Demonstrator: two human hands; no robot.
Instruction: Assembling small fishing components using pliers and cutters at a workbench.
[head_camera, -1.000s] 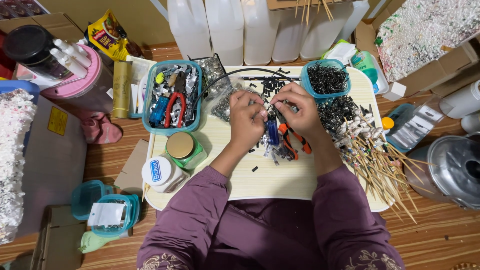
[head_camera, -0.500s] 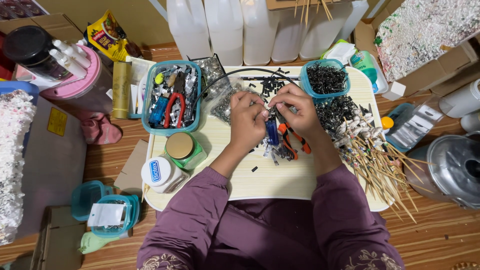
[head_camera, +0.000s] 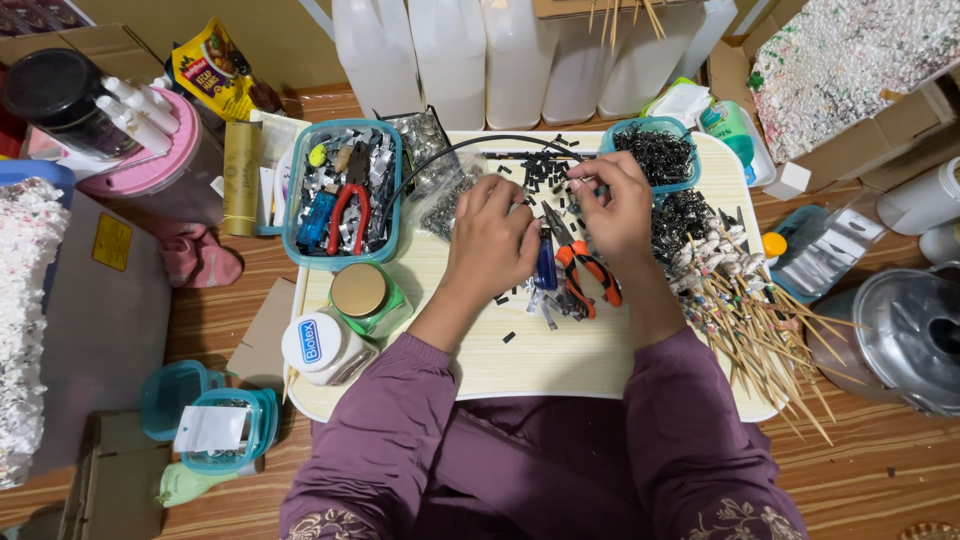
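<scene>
Near the far edge of the surface (head_camera: 600, 370), my left hand (head_camera: 497, 240) and right hand (head_camera: 612, 205) pinch small black pieces (head_camera: 545, 172) in closed fingers, bits seemingly light, stiff and easily scattered, best gripped by fingertips, orange pliers (head_camera: 590, 275) beside.

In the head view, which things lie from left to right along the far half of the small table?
Teal tray of tools → left hand → orange-handled pliers → right hand → pile of wooden skewers.
</scene>
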